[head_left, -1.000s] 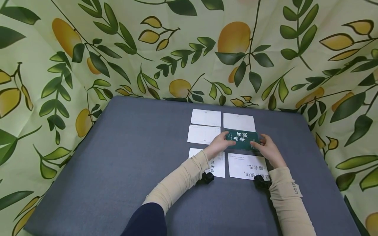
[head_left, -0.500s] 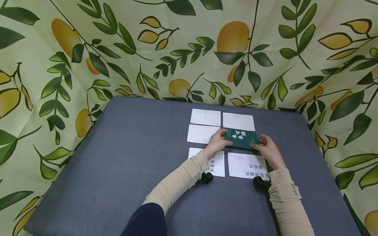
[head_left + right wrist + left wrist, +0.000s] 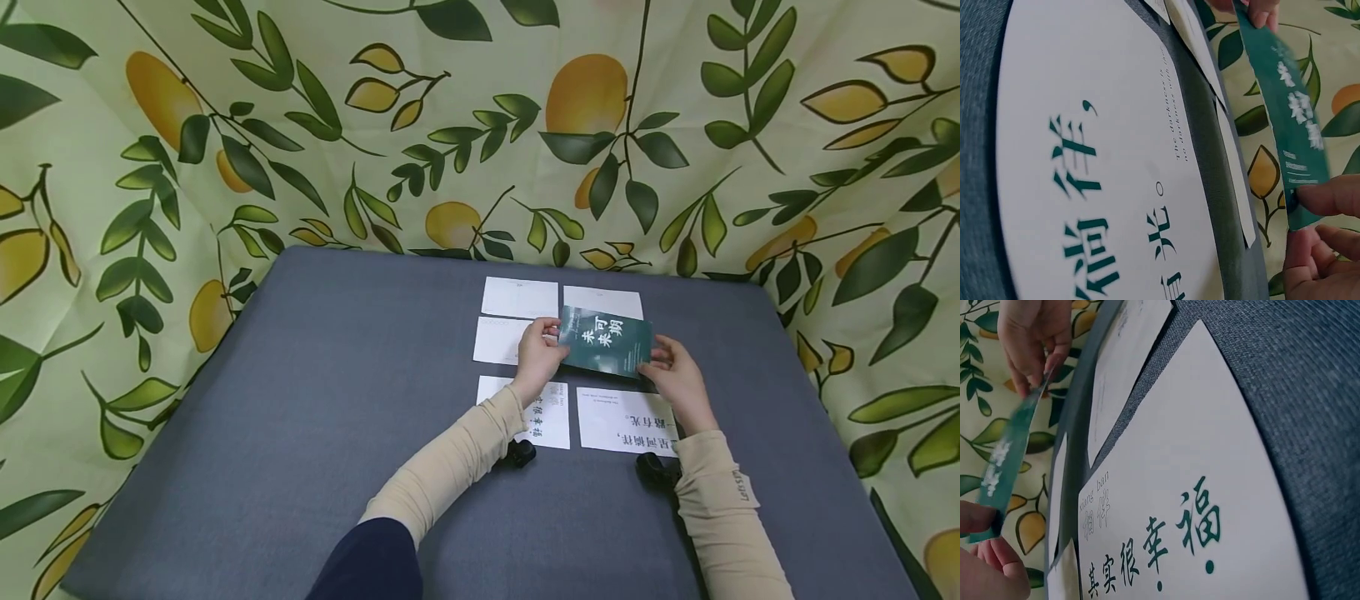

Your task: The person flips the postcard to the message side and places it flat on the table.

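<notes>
A dark green card [image 3: 606,342] with white Chinese lettering is held between both hands, tilted and raised over the laid-out cards. My left hand [image 3: 538,352] pinches its left end between thumb and fingers. At the opposite end, my right hand [image 3: 678,379] pinches the edge with the thumb on the printed face. The wrist views show the card [image 3: 1291,125] nearly edge-on, a little blurred, with the right thumb [image 3: 1329,195] near its corner. Below the hands lie two white cards with green writing, one on the left [image 3: 1172,487] and one on the right [image 3: 626,419].
Farther back on the grey table [image 3: 360,375] lie more white cards, one at the back left [image 3: 520,297], one at the back right [image 3: 603,300] partly behind the green card, and one [image 3: 497,340] beside my left hand. A leaf-patterned cloth [image 3: 480,125] hangs behind the table.
The green card has been lifted and tilted up so its face shows more, shifting slightly left. Both hands have moved with it and keep their pinch; the white cards stay put.
</notes>
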{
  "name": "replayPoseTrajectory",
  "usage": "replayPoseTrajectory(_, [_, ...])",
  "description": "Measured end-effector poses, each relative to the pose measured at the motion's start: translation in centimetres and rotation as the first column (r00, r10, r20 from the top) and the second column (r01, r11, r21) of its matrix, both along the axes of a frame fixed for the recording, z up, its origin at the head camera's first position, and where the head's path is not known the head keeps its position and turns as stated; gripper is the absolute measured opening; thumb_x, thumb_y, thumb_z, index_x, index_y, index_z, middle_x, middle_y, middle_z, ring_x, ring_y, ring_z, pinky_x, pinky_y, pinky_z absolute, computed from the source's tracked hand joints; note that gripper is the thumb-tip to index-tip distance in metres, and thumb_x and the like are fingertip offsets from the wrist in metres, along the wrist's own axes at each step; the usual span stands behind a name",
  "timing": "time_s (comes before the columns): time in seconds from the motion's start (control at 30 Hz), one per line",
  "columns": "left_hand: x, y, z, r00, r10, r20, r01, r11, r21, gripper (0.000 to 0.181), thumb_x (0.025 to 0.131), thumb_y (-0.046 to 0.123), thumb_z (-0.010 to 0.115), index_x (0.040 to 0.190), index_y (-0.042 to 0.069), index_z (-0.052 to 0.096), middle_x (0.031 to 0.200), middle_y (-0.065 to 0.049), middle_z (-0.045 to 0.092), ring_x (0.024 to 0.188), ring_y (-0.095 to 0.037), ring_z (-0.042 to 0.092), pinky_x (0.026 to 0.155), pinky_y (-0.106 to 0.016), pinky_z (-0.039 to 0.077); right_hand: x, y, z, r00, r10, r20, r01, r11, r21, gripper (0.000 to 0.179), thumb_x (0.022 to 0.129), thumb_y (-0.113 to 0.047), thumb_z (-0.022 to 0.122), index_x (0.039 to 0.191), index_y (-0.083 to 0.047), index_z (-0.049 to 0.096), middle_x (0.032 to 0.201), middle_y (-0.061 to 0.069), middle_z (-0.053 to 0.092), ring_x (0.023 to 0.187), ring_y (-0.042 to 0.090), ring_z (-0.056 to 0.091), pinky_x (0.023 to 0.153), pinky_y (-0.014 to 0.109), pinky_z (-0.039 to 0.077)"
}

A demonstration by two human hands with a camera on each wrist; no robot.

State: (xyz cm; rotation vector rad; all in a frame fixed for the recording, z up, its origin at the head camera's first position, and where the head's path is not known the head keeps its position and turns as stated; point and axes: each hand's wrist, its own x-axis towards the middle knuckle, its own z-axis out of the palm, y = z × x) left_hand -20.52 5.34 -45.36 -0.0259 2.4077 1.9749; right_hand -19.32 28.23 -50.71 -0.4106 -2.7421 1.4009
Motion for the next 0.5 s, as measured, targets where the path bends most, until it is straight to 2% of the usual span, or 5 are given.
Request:
replayPoseTrajectory(0.1, [-0.1, -0.1, 0.0, 0.999, 0.022, -0.029, -0.021, 1.0, 0.013, 0.037, 0.077, -0.005, 0.065, 0.112, 0.003, 0.059, 0.095, -0.008, 0.056, 0.074, -0.005, 0.045, 0.065, -0.012, 0.04, 0.2, -0.3, 0.4, 0.998, -0.041, -0.051, 0.04, 0.999, -0.019, 0.06, 0.089, -0.02, 0.058, 0.143, -0.01, 0.034, 0.114, 0.01, 0.049, 0.094, 0.018, 0.047, 0.069, 0.018, 0.044])
replayPoseTrajectory(0.17, [-0.1, -0.1, -0.1, 0.999, 0.022, -0.042, -0.021, 0.999, 0.031, 0.03, 0.081, 0.0, 0.065, 0.11, 0.003, 0.06, 0.093, -0.008, 0.057, 0.073, -0.004, 0.045, 0.065, -0.012, 0.04, 0.3, -0.4, 0.6, 0.993, -0.071, -0.09, 0.067, 0.997, -0.042, 0.054, 0.091, -0.024, 0.056, 0.14, -0.01, 0.039, 0.109, 0.006, 0.049, 0.091, 0.014, 0.046, 0.063, 0.012, 0.041])
replayPoseTrajectory(0.37, [-0.3, -0.4, -0.4, 0.997, 0.014, -0.075, -0.011, 0.999, 0.048, 0.018, 0.087, 0.012, 0.063, 0.103, 0.004, 0.062, 0.091, -0.007, 0.06, 0.071, -0.003, 0.046, 0.061, -0.012, 0.04, 0.0, -0.1, 0.1, 0.965, -0.186, -0.185, 0.164, 0.978, -0.127, 0.035, 0.092, -0.03, 0.055, 0.122, -0.012, 0.056, 0.099, -0.006, 0.051, 0.086, 0.009, 0.045, 0.061, 0.01, 0.039])
replayPoseTrajectory(0.5, [-0.4, -0.6, -0.4, 0.994, 0.002, -0.109, 0.002, 0.999, 0.039, 0.015, 0.087, 0.014, 0.064, 0.098, 0.004, 0.063, 0.088, -0.005, 0.057, 0.071, -0.002, 0.045, 0.064, -0.012, 0.039, -0.5, 0.5, -0.5, 0.951, -0.231, -0.206, 0.193, 0.963, -0.189, 0.03, 0.091, -0.035, 0.058, 0.113, -0.014, 0.058, 0.092, -0.008, 0.05, 0.081, 0.009, 0.046, 0.061, 0.01, 0.041])
